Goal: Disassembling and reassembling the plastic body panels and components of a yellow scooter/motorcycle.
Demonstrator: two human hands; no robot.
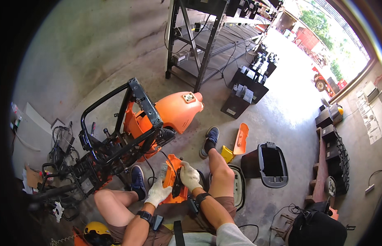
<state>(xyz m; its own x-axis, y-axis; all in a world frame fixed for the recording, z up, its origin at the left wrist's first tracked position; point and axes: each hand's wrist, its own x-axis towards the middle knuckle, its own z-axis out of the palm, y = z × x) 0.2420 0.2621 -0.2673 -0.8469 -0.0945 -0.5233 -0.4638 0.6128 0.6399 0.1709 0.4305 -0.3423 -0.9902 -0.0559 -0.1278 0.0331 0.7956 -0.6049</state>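
Note:
An orange plastic panel (pixel 170 177) is held in front of me between my knees, with a black part (pixel 176 189) lying in its hollow. My left hand (pixel 159 192), in a white knit glove, grips the panel's left side. On the opposite side my right hand (pixel 190 177), gloved the same way, is closed at the upper right edge; its fingertips are partly hidden. A black cable (pixel 152 167) runs from the panel area to the black tubular frame (pixel 144 102) of a partly stripped scooter with an orange fender (pixel 180 110).
Right of my leg lie an orange cover (pixel 241 138), a yellow piece (pixel 227 154) and a black bin-like case (pixel 275 164). Black battery boxes (pixel 236 102) stand beside a metal rack (pixel 199 53). A yellow helmet (pixel 97 231) is at lower left, a black bag (pixel 318 229) at lower right.

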